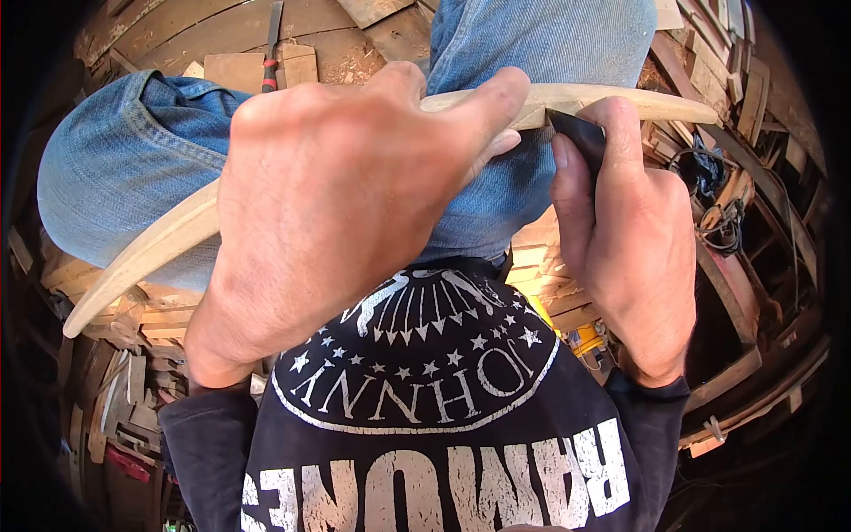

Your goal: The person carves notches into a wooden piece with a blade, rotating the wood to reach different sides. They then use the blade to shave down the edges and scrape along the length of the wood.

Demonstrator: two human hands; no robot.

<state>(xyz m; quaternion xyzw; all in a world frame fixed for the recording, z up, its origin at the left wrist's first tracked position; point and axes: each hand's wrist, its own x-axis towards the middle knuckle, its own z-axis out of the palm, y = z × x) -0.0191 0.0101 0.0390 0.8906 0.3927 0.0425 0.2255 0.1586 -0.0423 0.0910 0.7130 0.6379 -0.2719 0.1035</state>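
Observation:
A long, curved pale wooden piece [152,253] lies across my lap, its ends tapering to the lower left and the upper right. My left hand [332,199] is closed around its middle, with the thumb stretched along the wood. In my right hand [634,217], a dark, flat, pointed blade [581,136] is pinched between thumb and forefinger. The blade's tip touches the wood, close to a small notch or facet right of my left thumb. My right forefinger lies against the wood's near edge. The palm side of my left hand is hidden.
Beyond my jeans [97,168], a file-like tool [273,44] with a red and black handle lies on the boards. Wood blocks [298,66] and shavings sit nearby. Stacked timber and a dark cable bundle [722,226] are at right, a yellow object [585,341] below.

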